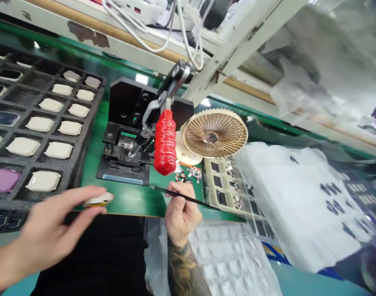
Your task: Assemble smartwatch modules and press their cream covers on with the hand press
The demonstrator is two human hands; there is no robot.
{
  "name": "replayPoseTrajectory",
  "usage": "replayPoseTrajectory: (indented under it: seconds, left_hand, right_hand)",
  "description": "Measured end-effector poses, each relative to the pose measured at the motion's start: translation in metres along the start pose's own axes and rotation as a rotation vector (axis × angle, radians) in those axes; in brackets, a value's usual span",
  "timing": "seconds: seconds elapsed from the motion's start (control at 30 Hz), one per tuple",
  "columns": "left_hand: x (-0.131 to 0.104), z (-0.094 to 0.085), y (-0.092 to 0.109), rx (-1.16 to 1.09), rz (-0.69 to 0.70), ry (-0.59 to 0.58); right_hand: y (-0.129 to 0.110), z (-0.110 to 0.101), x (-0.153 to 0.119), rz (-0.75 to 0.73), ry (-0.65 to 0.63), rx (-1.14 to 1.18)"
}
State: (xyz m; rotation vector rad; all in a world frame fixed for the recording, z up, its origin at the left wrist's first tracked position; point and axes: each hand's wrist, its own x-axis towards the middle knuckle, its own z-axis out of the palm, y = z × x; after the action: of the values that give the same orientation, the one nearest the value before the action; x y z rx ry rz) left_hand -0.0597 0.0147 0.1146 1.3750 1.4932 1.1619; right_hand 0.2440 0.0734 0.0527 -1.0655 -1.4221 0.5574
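Between the thumb and fingers of my left hand (pixel 56 220) is a small cream-coloured case (pixel 98 200), seen edge-on with a yellowish strip along its side. It is above the table's front edge, to the right of the foam tray (pixel 78 158). My right hand (pixel 182 211) grips a thin black stick-like tool (pixel 192 199), pen fashion, its narrow tip pointing left; the tip's kind is too small to make out. Beyond both hands stands a black toggle-clamp press (pixel 126 158) with a red ribbed handle (pixel 165 144).
Cream cases (pixel 43 181) and a purple one (pixel 5 180) sit in the foam tray. A small fan (pixel 215 133) stands right of the press, near loose small parts (pixel 194 172). Further right are a compartment box (pixel 208 176) and a white sheet (pixel 298 197) with dark pieces.
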Motion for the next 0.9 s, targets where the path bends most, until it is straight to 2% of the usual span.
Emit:
replayPoseTrajectory:
  seconds: [0.03, 0.1, 0.13, 0.2, 0.27, 0.37, 0.6, 0.77, 0.9]
  left_hand:
    - [-0.005, 0.026, -0.006, -0.059, 0.057, -0.094]
    - [0.004, 0.067, -0.016, -0.176, 0.014, -0.161]
    - [0.013, 0.080, -0.020, -0.223, -0.017, -0.181]
    - [0.031, 0.094, -0.029, -0.294, -0.087, -0.204]
    - [0.041, 0.095, -0.036, -0.337, -0.131, -0.214]
    - [0.040, 0.089, -0.039, -0.344, -0.146, -0.204]
    - [0.036, 0.084, -0.032, -0.303, -0.098, -0.225]
    - [0.034, 0.083, -0.036, -0.268, -0.086, -0.233]
    - [0.033, 0.084, -0.038, -0.287, -0.080, -0.227]
  right_hand:
    - [-0.001, 0.009, -0.001, 0.002, 0.040, 0.032]
    - [-0.006, 0.026, -0.004, 0.044, 0.087, 0.108]
    - [-0.009, 0.033, -0.006, 0.078, 0.088, 0.142]
    - [-0.012, 0.044, -0.011, 0.144, 0.063, 0.185]
    - [-0.013, 0.050, -0.017, 0.168, 0.025, 0.202]
    - [-0.010, 0.052, -0.024, 0.131, 0.004, 0.180]
    - [-0.007, 0.051, -0.027, 0.094, -0.069, 0.121]
    - [-0.011, 0.050, -0.022, 0.193, -0.057, 0.139]
    - [-0.011, 0.049, -0.021, 0.274, -0.125, 0.271]
